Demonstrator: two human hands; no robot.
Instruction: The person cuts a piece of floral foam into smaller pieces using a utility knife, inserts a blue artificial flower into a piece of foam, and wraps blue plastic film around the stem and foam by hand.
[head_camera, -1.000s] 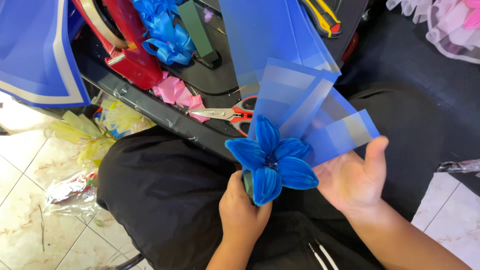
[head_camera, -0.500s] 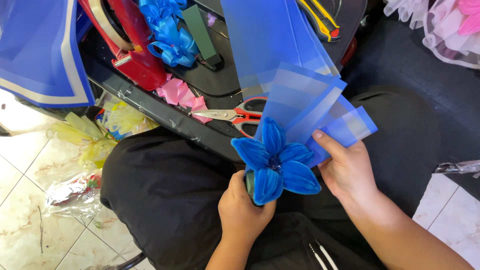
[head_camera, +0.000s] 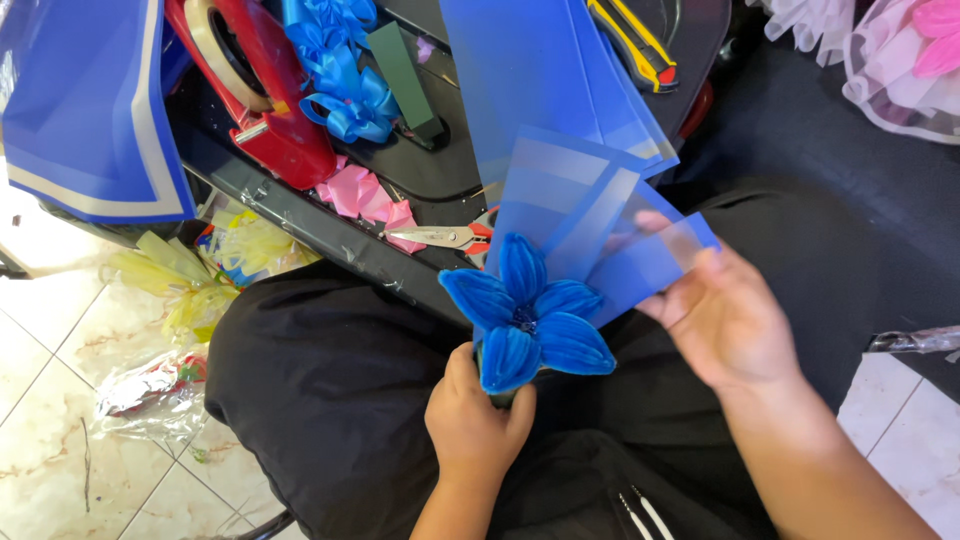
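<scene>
Over the lap, left hand (head_camera: 472, 425) clamped on blue flower (head_camera: 528, 318), right hand (head_camera: 725, 315) pinching blue wrapping sheets (head_camera: 580, 215)

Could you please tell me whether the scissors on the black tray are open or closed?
Closed, as far as shows: the scissors lie flat with their silver blades together in one point; the red handles are partly hidden behind the blue sheets.

Blue five-petalled velvety flower (head_camera: 527, 322), upright over the lap, translucent blue wrapping sheets (head_camera: 590, 225) fanned behind it
</scene>
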